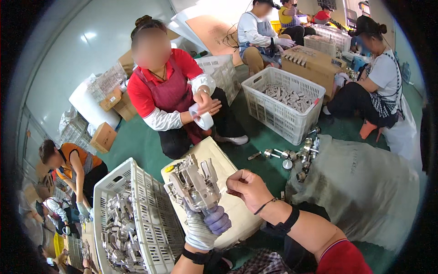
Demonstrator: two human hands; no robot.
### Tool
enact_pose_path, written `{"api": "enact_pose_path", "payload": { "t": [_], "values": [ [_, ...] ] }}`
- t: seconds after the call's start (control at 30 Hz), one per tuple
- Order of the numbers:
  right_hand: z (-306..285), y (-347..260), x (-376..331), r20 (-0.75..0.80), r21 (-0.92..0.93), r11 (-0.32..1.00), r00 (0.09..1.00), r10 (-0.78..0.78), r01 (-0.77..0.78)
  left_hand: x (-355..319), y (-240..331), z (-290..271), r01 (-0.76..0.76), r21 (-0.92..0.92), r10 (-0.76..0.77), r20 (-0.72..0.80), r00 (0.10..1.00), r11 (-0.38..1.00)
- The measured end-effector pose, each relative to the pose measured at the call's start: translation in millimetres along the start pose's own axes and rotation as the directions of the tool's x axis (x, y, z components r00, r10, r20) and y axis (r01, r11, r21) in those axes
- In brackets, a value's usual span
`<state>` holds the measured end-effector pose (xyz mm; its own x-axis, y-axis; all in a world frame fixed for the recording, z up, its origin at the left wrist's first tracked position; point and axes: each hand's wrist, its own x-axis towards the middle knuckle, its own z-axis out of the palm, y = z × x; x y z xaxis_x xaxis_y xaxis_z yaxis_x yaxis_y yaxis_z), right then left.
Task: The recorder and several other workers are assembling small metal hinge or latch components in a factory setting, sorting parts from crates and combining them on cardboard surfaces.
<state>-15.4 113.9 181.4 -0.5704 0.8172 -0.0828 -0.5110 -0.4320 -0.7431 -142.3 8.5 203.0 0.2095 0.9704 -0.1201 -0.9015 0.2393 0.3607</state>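
Observation:
My left hand (207, 223), in a striped grey and purple glove, is closed round the bottom of a bundle of metal cabinet hinges (196, 180). The bundle stands upright, its arms fanning out at the top. Just right of it is my bare right hand (248, 188), thumb and fingertips pinched together; anything between them is too small to make out. Both hands are above a cream-coloured carton (244, 223). A small yellow object (170, 168) lies at the carton's far left edge.
To the left stands a white crate (153, 214) of loose hinges. Another crate (280, 119) of metal parts is ahead right. Loose round metal pieces (303, 157) lie beside a grey sack (360, 192). Opposite, a person in red (159, 86) holds white tape (204, 120). Others work behind.

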Motion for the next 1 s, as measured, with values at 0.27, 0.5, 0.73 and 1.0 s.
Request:
{"api": "enact_pose_path", "payload": {
  "t": [0.27,0.5,0.73,1.0],
  "values": [
    [3.3,4.5,0.7,0.012,-0.116,0.988,0.994,-0.105,0.105,-0.3,-20.5,9.2,-0.044,-0.069,0.041,-0.032,0.999,0.997],
    [5.7,1.7,-4.6,0.111,-0.027,0.991,0.985,0.13,-0.128,-5.8,-23.9,5.1,-0.025,0.036,0.025,0.002,1.0,0.999],
    [-2.4,-3.4,-8.4,0.237,0.057,0.928,0.908,0.346,-0.369,-7.3,-27.0,-2.4,-0.001,0.103,-0.001,0.018,1.0,0.995],
    [-6.4,-4.4,-7.7,0.241,-0.029,0.948,0.918,0.315,-0.318,-1.9,-26.9,-5.9,-0.051,0.2,0.037,0.073,0.997,0.979]
  ]
}}
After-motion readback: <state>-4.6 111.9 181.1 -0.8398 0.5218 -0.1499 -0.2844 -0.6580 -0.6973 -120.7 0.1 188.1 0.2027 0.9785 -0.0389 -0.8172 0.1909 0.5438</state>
